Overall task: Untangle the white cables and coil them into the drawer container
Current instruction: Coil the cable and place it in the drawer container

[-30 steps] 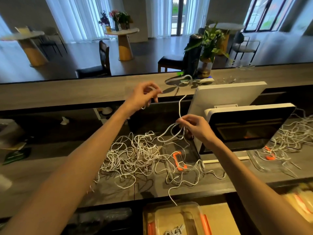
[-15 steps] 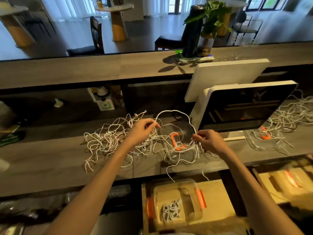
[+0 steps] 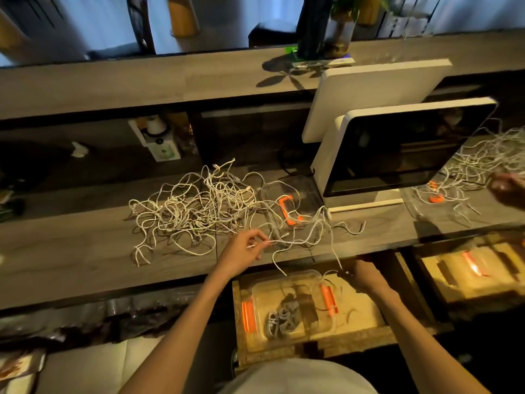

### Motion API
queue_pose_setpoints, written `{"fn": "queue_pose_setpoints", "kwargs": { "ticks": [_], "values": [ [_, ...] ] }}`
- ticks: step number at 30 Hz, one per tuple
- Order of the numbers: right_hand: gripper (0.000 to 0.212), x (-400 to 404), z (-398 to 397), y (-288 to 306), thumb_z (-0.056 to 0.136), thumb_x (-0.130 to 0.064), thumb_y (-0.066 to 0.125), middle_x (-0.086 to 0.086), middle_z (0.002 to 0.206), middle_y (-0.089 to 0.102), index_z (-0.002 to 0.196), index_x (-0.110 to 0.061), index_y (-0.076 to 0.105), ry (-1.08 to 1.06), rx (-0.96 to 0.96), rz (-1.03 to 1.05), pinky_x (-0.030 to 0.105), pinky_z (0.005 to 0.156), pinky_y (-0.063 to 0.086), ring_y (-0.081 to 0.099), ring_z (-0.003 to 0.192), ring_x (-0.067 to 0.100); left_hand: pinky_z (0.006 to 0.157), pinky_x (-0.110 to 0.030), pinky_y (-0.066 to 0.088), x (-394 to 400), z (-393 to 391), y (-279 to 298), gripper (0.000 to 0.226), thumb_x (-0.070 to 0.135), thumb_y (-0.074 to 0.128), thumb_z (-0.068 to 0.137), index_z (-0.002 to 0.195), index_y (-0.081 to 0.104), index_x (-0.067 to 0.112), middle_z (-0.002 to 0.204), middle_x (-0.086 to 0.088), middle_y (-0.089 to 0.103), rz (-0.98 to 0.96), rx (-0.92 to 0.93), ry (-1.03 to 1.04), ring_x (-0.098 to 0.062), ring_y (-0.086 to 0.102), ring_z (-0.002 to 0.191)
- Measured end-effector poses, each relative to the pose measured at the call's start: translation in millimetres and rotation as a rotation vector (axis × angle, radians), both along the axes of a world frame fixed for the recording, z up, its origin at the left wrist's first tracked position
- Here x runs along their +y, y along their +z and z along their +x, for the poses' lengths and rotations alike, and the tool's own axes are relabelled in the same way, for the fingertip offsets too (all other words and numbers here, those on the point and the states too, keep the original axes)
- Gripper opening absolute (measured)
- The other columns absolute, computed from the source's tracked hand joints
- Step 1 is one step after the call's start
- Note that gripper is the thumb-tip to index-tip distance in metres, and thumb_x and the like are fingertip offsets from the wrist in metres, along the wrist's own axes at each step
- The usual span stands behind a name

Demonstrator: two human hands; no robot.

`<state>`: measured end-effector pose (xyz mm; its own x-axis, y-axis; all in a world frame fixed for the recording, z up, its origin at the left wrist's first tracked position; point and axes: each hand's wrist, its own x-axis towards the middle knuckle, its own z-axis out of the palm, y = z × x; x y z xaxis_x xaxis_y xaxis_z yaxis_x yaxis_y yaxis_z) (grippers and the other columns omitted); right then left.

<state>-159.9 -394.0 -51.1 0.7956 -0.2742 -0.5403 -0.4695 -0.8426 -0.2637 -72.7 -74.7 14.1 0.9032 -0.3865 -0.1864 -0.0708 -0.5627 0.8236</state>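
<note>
The left hand (image 3: 244,251) pinches a white cable (image 3: 298,242) between thumb and fingertips, just above the front edge of the tabletop (image 3: 71,251). From that grip the cable runs right and drops to the right hand (image 3: 362,275), whose fingers curl around its lower end over the open drawer (image 3: 366,317). Below and between both grips sits the clear container (image 3: 289,305) with orange clips, holding a small coiled bundle. Beyond the left grip lies the tangled pile of cables (image 3: 199,206), beside a clear lid (image 3: 292,194) and a monitor (image 3: 403,149).
</note>
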Motion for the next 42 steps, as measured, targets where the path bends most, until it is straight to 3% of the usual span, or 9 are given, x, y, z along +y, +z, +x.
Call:
{"fn": "queue_pose_setpoints", "kwargs": {
  "ticks": [4, 8, 11, 14, 17, 24, 31, 38, 42],
  "values": [
    [0.057, 23, 1, 24, 0.086, -0.018, 0.082, 0.013, 0.132, 0.065, 0.137, -0.015, 0.057, -0.064, -0.205, 0.108, 0.046, 0.099, 0.056, 0.064, 0.119, 0.029, 0.060, -0.021, 0.050, -8, -10, 6, 0.004, 0.030, 0.069, 0.095, 0.094, 0.072, 0.027, 0.059, 0.008, 0.062, -0.084, 0.005, -0.030, -0.007, 0.059, 0.054],
    [0.082, 50, 6, 57, 0.080, -0.018, 0.086, 0.004, 0.150, 0.047, 0.149, -0.028, 0.044, -0.023, -0.600, 0.263, 0.040, 0.104, 0.053, 0.053, 0.129, 0.020, 0.061, -0.010, 0.042, -18, -17, 12, 0.006, 0.031, 0.068, 0.096, 0.093, 0.071, 0.027, 0.055, 0.004, 0.062, -0.104, 0.045, -0.065, -0.004, 0.058, 0.051],
    [0.050, 62, 1, 66, 0.086, -0.029, 0.079, 0.000, 0.152, 0.046, 0.134, -0.032, 0.063, 0.307, -0.682, 0.192, 0.025, 0.106, 0.045, 0.050, 0.131, 0.014, 0.069, -0.019, 0.048, -24, -21, 12, 0.013, 0.033, 0.068, 0.095, 0.090, 0.071, 0.021, 0.056, 0.003, 0.065, -0.128, 0.047, -0.040, -0.005, 0.060, 0.054],
    [0.023, 67, -8, 58, 0.094, -0.038, 0.066, -0.003, 0.133, 0.064, 0.110, -0.024, 0.074, 0.420, -0.658, 0.195, 0.046, 0.098, 0.055, 0.062, 0.116, 0.017, 0.077, -0.022, 0.051, -26, -24, 14, 0.012, 0.033, 0.068, 0.096, 0.091, 0.072, 0.022, 0.060, 0.001, 0.067, -0.177, 0.078, -0.029, -0.007, 0.063, 0.059],
    [0.010, 70, -14, 58, 0.100, -0.027, 0.066, -0.010, 0.101, 0.072, 0.106, -0.023, 0.072, 0.396, -0.623, 0.317, 0.045, 0.079, 0.057, 0.065, 0.091, 0.007, 0.069, -0.014, 0.049, -24, -31, 17, 0.012, 0.030, 0.069, 0.095, 0.097, 0.074, 0.019, 0.060, 0.001, 0.068, -0.218, 0.120, -0.005, -0.005, 0.063, 0.059],
    [0.027, 65, -22, 77, 0.096, -0.041, 0.061, -0.014, 0.099, 0.075, 0.113, -0.025, 0.074, 0.080, -0.635, 0.623, 0.041, 0.087, 0.062, 0.073, 0.096, 0.007, 0.073, -0.025, 0.058, -4, -38, 12, 0.019, 0.021, 0.071, 0.093, 0.112, 0.073, 0.020, 0.094, -0.002, 0.075, -0.368, 0.207, 0.115, -0.015, 0.072, 0.079],
    [0.018, 74, -21, 90, 0.094, -0.022, 0.068, 0.009, 0.088, 0.072, 0.110, -0.013, 0.065, -0.053, -0.654, 0.880, 0.036, 0.084, 0.061, 0.074, 0.087, 0.021, 0.059, -0.023, 0.047, -10, -49, 17, 0.028, 0.030, 0.061, 0.094, 0.114, 0.068, 0.011, 0.064, 0.002, 0.051, -0.719, 0.384, 0.371, -0.013, 0.048, 0.059],
    [0.017, 85, -19, 89, 0.094, -0.025, 0.069, 0.009, 0.088, 0.070, 0.105, -0.013, 0.068, -0.059, -0.669, 0.949, 0.038, 0.081, 0.061, 0.071, 0.083, 0.025, 0.070, -0.021, 0.043, -19, -49, 19, 0.031, 0.035, 0.057, 0.096, 0.107, 0.061, 0.006, 0.061, 0.004, 0.042, -0.812, 0.390, 0.473, -0.011, 0.040, 0.060],
    [0.016, 86, -15, 89, 0.095, -0.027, 0.067, 0.011, 0.086, 0.069, 0.105, -0.015, 0.068, -0.107, -0.709, 0.935, 0.040, 0.082, 0.059, 0.071, 0.083, 0.025, 0.055, -0.019, 0.042, -10, -49, 9, 0.021, 0.026, 0.060, 0.099, 0.106, 0.075, 0.012, 0.069, 0.007, 0.059, -0.595, 0.291, 0.342, -0.007, 0.048, 0.060]
  ]
}}
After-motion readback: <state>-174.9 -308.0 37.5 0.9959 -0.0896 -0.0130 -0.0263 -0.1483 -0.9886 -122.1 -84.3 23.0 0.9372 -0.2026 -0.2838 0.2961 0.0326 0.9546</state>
